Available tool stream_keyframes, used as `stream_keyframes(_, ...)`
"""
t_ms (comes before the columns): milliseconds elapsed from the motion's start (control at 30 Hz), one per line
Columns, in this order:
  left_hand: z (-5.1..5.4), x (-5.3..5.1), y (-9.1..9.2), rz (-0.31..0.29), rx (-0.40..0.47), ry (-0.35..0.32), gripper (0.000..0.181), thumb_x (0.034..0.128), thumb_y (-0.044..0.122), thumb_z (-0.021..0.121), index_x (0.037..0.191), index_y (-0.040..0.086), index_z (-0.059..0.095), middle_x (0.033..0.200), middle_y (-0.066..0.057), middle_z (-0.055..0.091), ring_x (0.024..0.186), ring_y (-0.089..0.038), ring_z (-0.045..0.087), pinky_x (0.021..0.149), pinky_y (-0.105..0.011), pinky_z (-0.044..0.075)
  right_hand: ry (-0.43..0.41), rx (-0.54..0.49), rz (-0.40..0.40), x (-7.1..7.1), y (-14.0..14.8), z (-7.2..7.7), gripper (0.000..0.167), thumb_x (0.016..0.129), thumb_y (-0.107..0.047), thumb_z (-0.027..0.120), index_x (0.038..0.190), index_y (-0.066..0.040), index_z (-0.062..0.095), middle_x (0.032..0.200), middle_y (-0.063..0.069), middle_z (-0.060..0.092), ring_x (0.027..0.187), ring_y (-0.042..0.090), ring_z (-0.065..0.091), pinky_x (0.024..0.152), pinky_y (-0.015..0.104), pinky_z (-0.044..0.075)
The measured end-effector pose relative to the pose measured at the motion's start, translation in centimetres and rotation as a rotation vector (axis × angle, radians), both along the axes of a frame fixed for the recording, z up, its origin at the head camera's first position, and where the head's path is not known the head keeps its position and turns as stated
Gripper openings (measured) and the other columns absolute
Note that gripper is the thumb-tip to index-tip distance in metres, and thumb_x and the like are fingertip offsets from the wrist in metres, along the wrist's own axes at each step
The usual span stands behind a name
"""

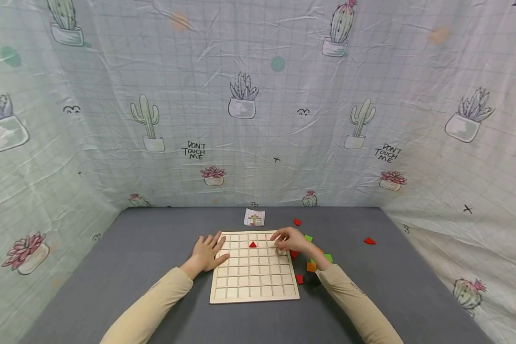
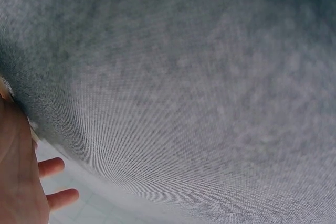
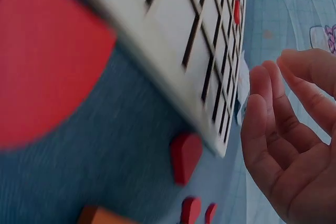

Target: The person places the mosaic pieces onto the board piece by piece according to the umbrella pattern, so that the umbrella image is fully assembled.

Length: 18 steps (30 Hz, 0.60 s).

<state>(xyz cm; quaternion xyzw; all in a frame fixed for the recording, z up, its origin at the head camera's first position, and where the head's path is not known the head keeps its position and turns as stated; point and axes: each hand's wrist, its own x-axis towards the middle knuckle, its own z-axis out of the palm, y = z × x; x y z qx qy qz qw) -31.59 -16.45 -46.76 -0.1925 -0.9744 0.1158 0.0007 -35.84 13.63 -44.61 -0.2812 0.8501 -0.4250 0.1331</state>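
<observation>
A pale wooden grid board (image 1: 243,288) lies on the grey table. One red triangle (image 1: 252,244) sits in a cell near its far edge. My left hand (image 1: 205,252) rests on the board's left edge with the fingers spread. Over the far right corner hovers my right hand (image 1: 290,239), fingers loosely bent. In the right wrist view, that hand (image 3: 294,145) shows no piece between thumb and fingers. Beside the board's right edge lie red pieces (image 1: 299,279), an orange square (image 1: 311,266) and green pieces (image 1: 328,258), partly hidden under my right forearm.
A small card with a coloured pattern (image 1: 254,218) lies behind the board. Two red pieces lie apart, one behind the board's right corner (image 1: 297,222) and one farther right (image 1: 370,241). A black object (image 1: 311,279) sits by my right sleeve. A cactus-print curtain (image 1: 258,167) surrounds the table.
</observation>
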Motion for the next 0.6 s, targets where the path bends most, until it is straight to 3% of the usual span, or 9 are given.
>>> stream_keyframes(200,-0.2,-0.1,0.0,0.001,0.034,-0.005,0.065,0.0925,0.053,0.028,0.141,0.010,0.028,0.147,-0.011,0.024,0.129,-0.031,0.034,0.103,-0.051,0.024,0.002,0.029,-0.077,-0.2,2.1,-0.2,0.025,0.087,-0.009,0.056,0.108,0.003,0.060,0.087,0.022,0.063,0.070,0.029,0.059,0.060,0.038,0.049)
stream_keyframes(367,-0.5,-0.3,0.0,0.008,0.062,-0.016,0.065,0.0919,0.054,0.030,0.141,0.011,0.028,0.147,-0.010,0.025,0.129,-0.031,0.033,0.101,-0.051,0.024,0.013,0.029,-0.128,-0.7,3.9,-0.4,0.025,0.087,-0.009,0.055,0.108,0.005,0.060,0.089,0.023,0.063,0.071,0.029,0.058,0.063,0.039,0.050)
stream_keyframes(600,-0.6,-0.4,-0.1,0.005,0.070,0.001,0.066,0.0915,0.054,0.031,0.141,0.011,0.028,0.147,-0.010,0.025,0.128,-0.031,0.034,0.099,-0.051,0.026,0.032,-0.010,-0.409,-2.6,5.4,-1.2,0.022,0.083,-0.011,0.061,0.100,0.002,0.065,0.087,0.018,0.065,0.063,0.023,0.058,0.057,0.031,0.047)
